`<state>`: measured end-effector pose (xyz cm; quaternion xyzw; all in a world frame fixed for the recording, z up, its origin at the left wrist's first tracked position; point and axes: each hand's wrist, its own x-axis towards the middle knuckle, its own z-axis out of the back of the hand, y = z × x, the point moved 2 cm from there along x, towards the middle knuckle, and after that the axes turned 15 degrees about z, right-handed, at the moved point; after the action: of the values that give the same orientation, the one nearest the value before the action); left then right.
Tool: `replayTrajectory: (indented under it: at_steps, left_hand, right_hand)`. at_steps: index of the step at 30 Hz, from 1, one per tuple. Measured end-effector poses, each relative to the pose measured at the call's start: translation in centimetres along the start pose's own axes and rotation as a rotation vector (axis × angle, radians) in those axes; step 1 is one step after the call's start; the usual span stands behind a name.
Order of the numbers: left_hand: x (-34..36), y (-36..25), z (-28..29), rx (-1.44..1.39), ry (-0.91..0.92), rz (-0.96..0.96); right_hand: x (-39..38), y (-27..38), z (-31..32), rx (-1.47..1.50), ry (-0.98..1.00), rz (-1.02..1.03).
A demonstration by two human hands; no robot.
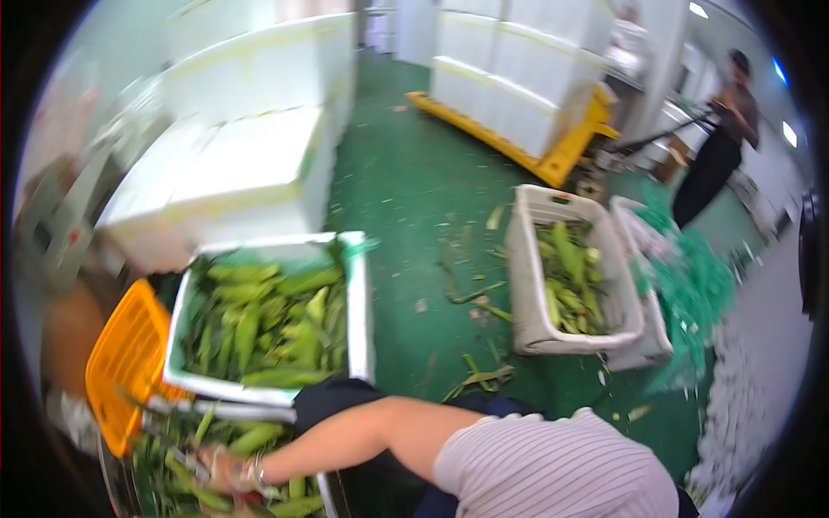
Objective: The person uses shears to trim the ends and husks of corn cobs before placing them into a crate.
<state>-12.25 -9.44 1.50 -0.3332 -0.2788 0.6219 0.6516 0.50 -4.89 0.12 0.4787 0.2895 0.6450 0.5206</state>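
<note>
My right arm, in a striped short sleeve, reaches across to the lower left. My right hand (226, 470), with a band at its wrist, is low among green corn ears (255, 439) in the nearest container. A thin greyish strip lies by its fingers; blur hides what it is and how the fingers are set. Some skin and a bit of red show below it at the lower edge, where I cannot make out my left hand. Just beyond stands a white foam box (361, 319) full of husk-covered corn, with green plastic at its corner.
An orange basket (129, 363) tilts at the left. Large white foam boxes (233, 164) are stacked behind. A pale crate (534, 285) of corn stands right, by green netting (695, 276). Farther off, a person (730, 121) stands by a yellow pallet jack (484, 138). Husk scraps litter the green floor.
</note>
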Motion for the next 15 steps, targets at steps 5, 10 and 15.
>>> replayTrajectory:
  at_steps: [5,10,15]
  left_hand:
    - [-4.0,-4.9,-0.9,0.103,-0.371,-0.295]
    - [-2.7,-5.9,-2.2,-0.134,-0.066,-0.186]
    - [-0.9,-6.1,-2.4,-0.354,0.073,-0.042]
  right_hand:
    - [-1.1,-0.3,2.1,0.009,0.025,0.032]
    - [-2.3,-0.9,3.3,0.031,0.017,0.02]
    - [-2.5,-0.1,4.9,0.079,0.028,0.022]
